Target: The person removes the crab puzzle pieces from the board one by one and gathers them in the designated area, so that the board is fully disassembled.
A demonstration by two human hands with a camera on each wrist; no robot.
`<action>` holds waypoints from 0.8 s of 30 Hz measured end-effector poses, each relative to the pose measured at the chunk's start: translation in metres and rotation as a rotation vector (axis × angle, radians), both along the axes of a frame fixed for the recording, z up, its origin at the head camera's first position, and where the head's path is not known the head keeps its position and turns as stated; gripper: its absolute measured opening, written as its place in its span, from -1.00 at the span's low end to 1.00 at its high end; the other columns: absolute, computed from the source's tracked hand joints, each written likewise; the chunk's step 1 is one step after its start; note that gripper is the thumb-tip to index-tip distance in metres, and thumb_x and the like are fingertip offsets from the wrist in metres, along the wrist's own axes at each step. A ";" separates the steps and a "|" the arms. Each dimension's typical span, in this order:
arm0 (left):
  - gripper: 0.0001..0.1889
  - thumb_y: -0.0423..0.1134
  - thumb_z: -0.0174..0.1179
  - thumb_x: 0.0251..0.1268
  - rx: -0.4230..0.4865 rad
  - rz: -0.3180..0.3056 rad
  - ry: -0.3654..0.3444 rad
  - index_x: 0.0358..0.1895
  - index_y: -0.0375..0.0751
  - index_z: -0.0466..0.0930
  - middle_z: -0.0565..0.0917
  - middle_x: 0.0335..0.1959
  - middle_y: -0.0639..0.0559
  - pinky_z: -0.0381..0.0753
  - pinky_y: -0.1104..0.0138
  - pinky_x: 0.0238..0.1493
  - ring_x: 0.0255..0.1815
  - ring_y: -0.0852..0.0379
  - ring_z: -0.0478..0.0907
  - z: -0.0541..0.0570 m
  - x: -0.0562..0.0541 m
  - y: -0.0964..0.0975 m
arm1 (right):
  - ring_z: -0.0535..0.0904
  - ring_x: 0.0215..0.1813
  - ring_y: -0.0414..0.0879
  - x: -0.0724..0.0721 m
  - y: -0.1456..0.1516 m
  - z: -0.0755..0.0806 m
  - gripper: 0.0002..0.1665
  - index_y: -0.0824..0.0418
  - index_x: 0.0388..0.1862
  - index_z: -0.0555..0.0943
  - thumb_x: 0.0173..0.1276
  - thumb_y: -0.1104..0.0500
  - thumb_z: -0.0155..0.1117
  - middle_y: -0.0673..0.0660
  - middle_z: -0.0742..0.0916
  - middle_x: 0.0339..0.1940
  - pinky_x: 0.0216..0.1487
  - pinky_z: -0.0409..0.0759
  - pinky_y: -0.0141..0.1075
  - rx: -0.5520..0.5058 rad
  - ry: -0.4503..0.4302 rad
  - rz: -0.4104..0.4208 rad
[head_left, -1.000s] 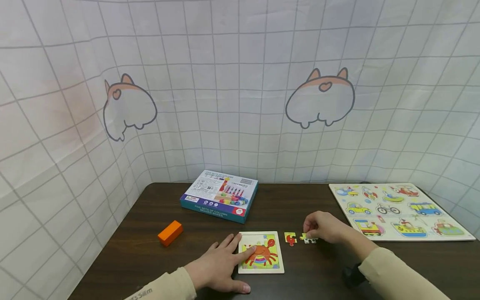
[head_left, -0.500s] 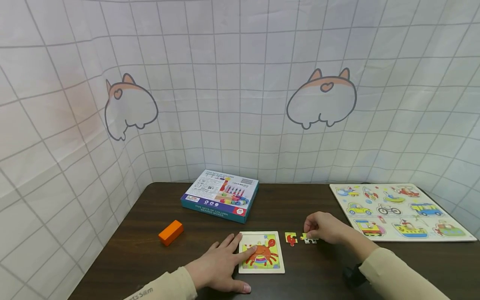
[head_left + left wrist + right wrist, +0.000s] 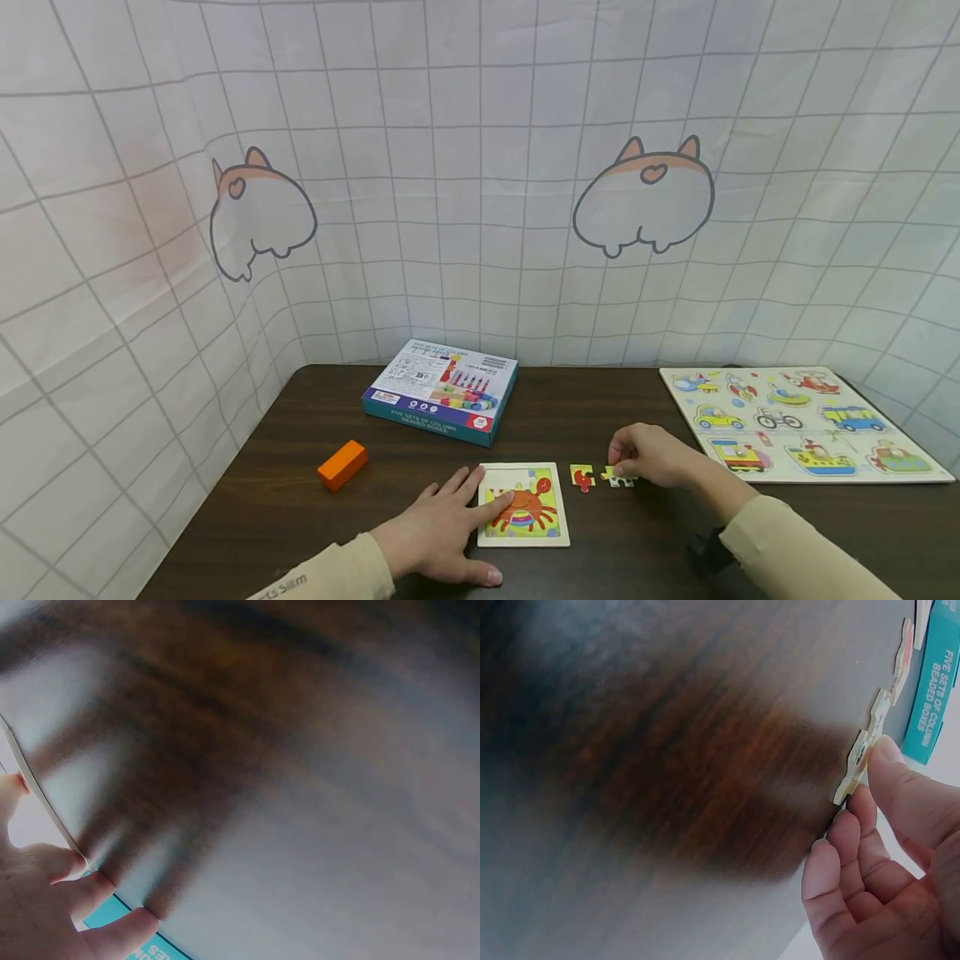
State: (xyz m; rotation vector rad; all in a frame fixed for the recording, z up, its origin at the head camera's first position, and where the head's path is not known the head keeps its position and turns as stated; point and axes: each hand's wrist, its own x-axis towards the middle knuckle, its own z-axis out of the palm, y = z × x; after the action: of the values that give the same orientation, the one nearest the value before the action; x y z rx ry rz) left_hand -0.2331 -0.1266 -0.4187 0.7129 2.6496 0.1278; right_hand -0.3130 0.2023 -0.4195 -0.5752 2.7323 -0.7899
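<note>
My left hand [image 3: 442,533] lies spread on the table's near left side, its index fingertip resting on a crab jigsaw puzzle [image 3: 523,525] in a square white frame. The puzzle's upper left part shows pale tray. To the right of the frame lies a red and yellow puzzle piece [image 3: 582,477]. Beyond it, my right hand [image 3: 652,454] pinches a yellow and white puzzle piece [image 3: 619,481] between thumb and index finger, low at the table. In the right wrist view the thumb presses on that piece [image 3: 851,769], seen nearly edge-on; the fingers partly cover it.
A teal and white toy box [image 3: 442,392] stands at the back, left of centre. An orange block [image 3: 342,465] lies at the left. At the right is a large vehicle picture board [image 3: 802,425]. A gridded cloth [image 3: 480,275] hangs behind the dark table [image 3: 420,467].
Both hands keep their places, and the puzzle pieces stay where they were. Only a very slight shift of the whole head view shows.
</note>
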 end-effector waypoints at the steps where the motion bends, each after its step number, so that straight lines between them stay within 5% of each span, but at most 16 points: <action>1: -0.09 0.46 0.24 0.16 0.000 0.000 0.000 0.59 0.53 0.09 0.03 0.70 -0.05 0.25 -0.30 0.47 0.67 -0.24 0.04 0.000 0.000 0.000 | 0.48 -0.38 -0.14 0.000 0.000 0.000 -0.86 0.18 -0.38 0.62 0.32 0.33 0.42 -0.01 0.63 -0.47 -0.29 0.48 -0.29 -0.004 -0.005 -0.007; 14: -0.10 0.45 0.25 0.16 0.000 0.009 -0.007 0.59 0.54 0.09 0.02 0.70 -0.05 0.23 -0.30 0.48 0.67 -0.24 0.03 0.000 0.000 0.000 | 0.52 -0.30 -0.18 -0.001 -0.012 0.002 -0.93 0.18 -0.24 0.65 0.37 0.28 0.39 -0.03 0.69 -0.35 -0.23 0.56 -0.28 -0.048 0.111 0.028; 24: -0.10 0.46 0.23 0.18 -0.011 0.005 -0.006 0.59 0.54 0.08 0.03 0.70 -0.05 0.25 -0.30 0.47 0.67 -0.24 0.04 -0.002 -0.002 0.001 | 0.51 -0.28 -0.25 0.013 -0.069 0.004 -0.85 0.17 -0.12 0.74 0.35 0.30 0.41 0.02 0.65 -0.25 -0.23 0.59 -0.36 -0.043 0.172 0.283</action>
State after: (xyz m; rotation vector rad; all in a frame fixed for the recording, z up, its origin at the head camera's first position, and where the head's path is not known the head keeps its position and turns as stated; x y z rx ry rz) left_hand -0.2347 -0.1261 -0.4203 0.7015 2.6441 0.1169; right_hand -0.3001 0.1334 -0.4158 -1.0563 2.7011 -0.7592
